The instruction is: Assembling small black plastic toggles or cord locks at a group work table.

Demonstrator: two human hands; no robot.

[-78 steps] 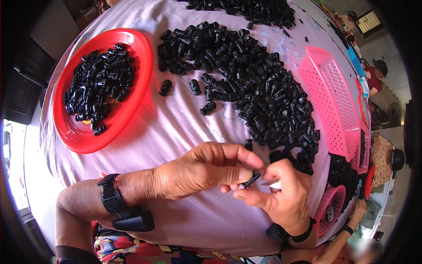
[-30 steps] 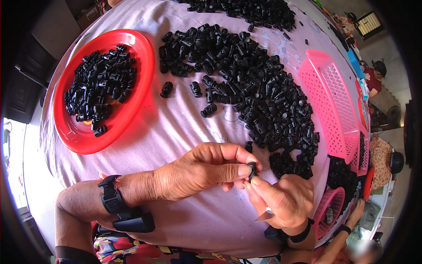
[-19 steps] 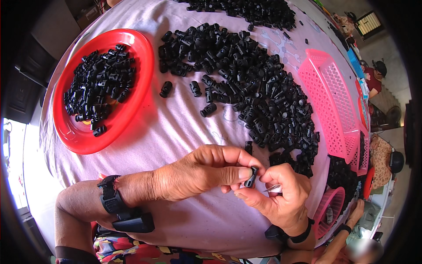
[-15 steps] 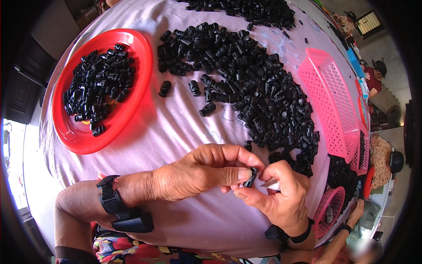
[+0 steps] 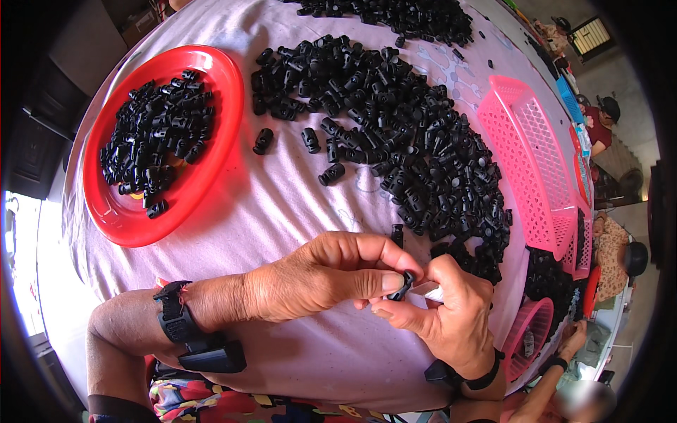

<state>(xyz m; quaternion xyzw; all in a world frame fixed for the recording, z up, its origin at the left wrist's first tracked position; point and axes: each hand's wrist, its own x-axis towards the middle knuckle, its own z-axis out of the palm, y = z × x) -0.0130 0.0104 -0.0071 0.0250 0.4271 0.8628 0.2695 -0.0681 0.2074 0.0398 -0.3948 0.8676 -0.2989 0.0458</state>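
Observation:
My left hand (image 5: 317, 278) pinches a small black plastic cord lock (image 5: 400, 287) between thumb and fingers, over the near part of the cloth-covered table. Close against it on the right, my right hand (image 5: 458, 317) is closed on a small whitish tool with a flat, pointed tip (image 5: 431, 290). That tip reaches toward the cord lock; whether they touch I cannot tell. Just beyond my fingers lies a large pile of loose cord locks (image 5: 423, 148). At the left, a red plate (image 5: 229, 106) carries a heap of the same pieces.
Pink perforated baskets (image 5: 522, 155) stand along the right side, with a round pink basket (image 5: 539, 317) nearer me. Another dark heap (image 5: 395, 17) lies at the far edge. A co-worker's arm (image 5: 546, 384) comes in at lower right; another person (image 5: 603, 123) is farther off.
The white tool has turned and moved slightly left, closer to the cord lock, and the cord lock has tilted a little. The pile and plate look the same.

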